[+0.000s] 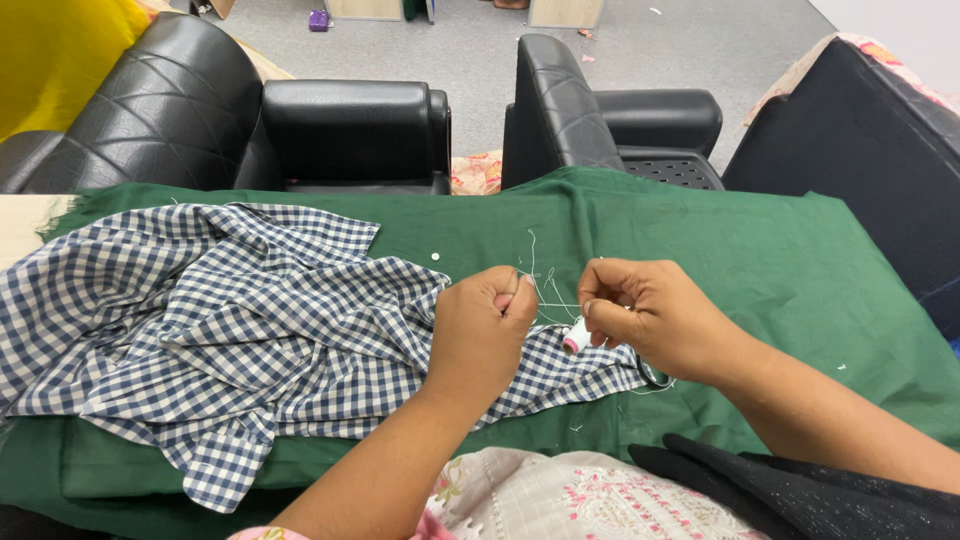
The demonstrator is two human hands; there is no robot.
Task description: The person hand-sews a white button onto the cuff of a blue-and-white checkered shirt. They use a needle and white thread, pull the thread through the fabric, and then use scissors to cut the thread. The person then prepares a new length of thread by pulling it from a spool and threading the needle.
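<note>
While both hands meet over the middle of the table, the head camera shows them working close together so that a fine white thread (541, 290) can be kept short and taut between them. Seen from this view, the left hand (480, 335) is curled into a loose fist, thumb pressed against the forefinger, pinching one end of the thread; whether a needle sits in that pinch I cannot tell, it is too small to make out. The right hand (645, 315) is also closed, its fingertips nipped together on the thread just above a small white spool with a pink end (576, 337), which rests against the palm side of the fingers. A loop of thread stands up loosely between the two hands, well above the cloth.

Under the hands lies a blue-and-white checked shirt (220, 330), rumpled and spread across the left half of the table, its near edge running beneath both wrists, which probably keeps the working part of the fabric within easy reach. It looks like thin woven cotton, soft and creased, with a cuff or hem hanging towards the person's lap. The shirt rests on a green cloth (780, 270) that covers the table. A tiny white button (435, 257) lies on the green just beyond the shirt, apart from both hands. Something dark and ring-like, perhaps a scissor handle, peeps out beneath the right wrist.

Beyond the table stand two black armchairs (350, 125) on a grey floor
</note>
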